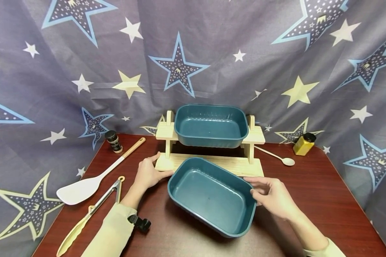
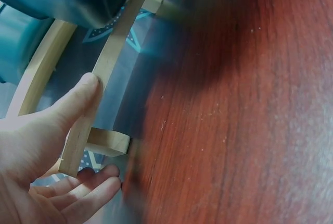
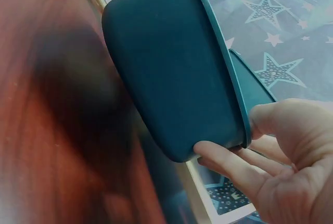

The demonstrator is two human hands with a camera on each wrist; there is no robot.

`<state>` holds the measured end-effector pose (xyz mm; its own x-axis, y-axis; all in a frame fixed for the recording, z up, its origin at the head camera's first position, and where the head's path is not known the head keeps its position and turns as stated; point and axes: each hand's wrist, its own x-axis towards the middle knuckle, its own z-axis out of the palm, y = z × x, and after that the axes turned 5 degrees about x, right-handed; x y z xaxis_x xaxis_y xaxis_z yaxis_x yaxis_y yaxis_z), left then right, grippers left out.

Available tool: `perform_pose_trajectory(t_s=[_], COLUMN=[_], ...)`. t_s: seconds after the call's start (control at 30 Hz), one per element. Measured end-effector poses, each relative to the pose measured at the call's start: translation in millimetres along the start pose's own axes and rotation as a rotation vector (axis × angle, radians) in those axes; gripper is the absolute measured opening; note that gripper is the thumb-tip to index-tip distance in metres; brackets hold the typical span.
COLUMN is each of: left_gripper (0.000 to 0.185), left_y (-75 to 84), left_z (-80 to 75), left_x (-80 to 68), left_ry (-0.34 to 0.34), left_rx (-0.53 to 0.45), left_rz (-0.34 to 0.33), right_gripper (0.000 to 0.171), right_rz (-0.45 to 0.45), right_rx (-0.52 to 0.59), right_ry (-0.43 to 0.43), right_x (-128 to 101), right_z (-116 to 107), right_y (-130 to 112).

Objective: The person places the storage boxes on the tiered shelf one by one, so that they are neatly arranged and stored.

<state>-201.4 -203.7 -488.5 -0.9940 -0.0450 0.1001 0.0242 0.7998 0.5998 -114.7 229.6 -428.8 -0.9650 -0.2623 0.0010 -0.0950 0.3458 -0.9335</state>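
Looking down through the head camera, I see a dark red wooden table (image 1: 308, 200) backed by a grey star-printed cloth (image 1: 212, 53). At the table's far middle stands a pale wooden rack (image 1: 209, 165), with an upper teal tub (image 1: 211, 125) seated on its top rails. A second, lower teal tub (image 1: 212, 195) sits just in front of the rack's base board, tilted, its far rim touching or nearly touching that board (I cannot tell which).

My right hand (image 1: 271, 197) holds this lower tub by its right end: the wrist view shows the thumb over the rim and the fingers (image 3: 229, 164) curled under the outer wall. My left hand (image 1: 149, 173) rests at the left end of the rack's base; from the wrist view its thumb (image 2: 83, 91) presses against a wooden rail while the other fingers lie relaxed and spread below, gripping nothing.

Left of the rack lie a white spatula (image 1: 83, 187) with a wooden handle and yellow-tipped tongs (image 1: 93, 210), side by side but apart. A small dark-lidded spice jar (image 1: 113, 141) stands at the far left edge. On the right are a white spoon (image 1: 278, 157) and a yellow jar (image 1: 303, 144).
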Motion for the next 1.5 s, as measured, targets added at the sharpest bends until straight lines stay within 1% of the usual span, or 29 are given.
perform_pose_trajectory(t_s=[0.13, 0.27, 0.4, 0.57, 0.67, 0.8, 0.9, 1.1, 1.3, 1.5], left_gripper=[0.109, 0.107, 0.106, 0.104, 0.104, 0.103, 0.103, 0.103, 0.106, 0.107], left_y=[0.8, 0.9, 0.3, -0.1, 0.2, 0.7, 0.9, 1.0, 2.4, 4.2], left_z=[0.2, 0.3, 0.3, -0.3, -0.7, -1.1, -1.0, 0.1, 1.1, -0.1], left_x=[-0.6, -0.2, 0.8, 0.9, 0.6, 0.2, 0.4, 0.2, -0.8, -2.0], left_ry=[0.001, 0.001, -0.002, -0.006, -0.006, -0.004, -0.004, -0.001, 0.01, 0.023], left_rx=[0.001, 0.016, 0.024, 0.02, 0.021, 0.017, 0.014, 0.006, -0.005, -0.028], left_rz=[-0.007, -0.002, 0.007, 0.006, 0.004, -0.002, -0.004, -0.001, -0.003, 0.007], right_gripper=[0.041, 0.04, 0.04, 0.039, 0.039, 0.039, 0.039, 0.038, 0.039, 0.041], right_rz=[-0.012, 0.001, 0.011, -0.003, -0.003, 0.02, 0.036, 0.028, 0.02, 0.045], right_rx=[0.006, 0.002, -0.017, -0.039, -0.026, -0.002, -0.004, -0.016, -0.011, 0.022], right_ry=[0.025, 0.038, 0.044, 0.056, 0.062, 0.064, 0.069, 0.091, 0.076, 0.049], right_x=[5, 8, 11, 18, 24, 30, 34, 43, 53, 62], right_z=[-4, -4, -4, -4, -4, -3, -3, -3, -6, -10], right_y=[-4, -6, -8, -10, -10, -10, -10, -9, -7, -7])
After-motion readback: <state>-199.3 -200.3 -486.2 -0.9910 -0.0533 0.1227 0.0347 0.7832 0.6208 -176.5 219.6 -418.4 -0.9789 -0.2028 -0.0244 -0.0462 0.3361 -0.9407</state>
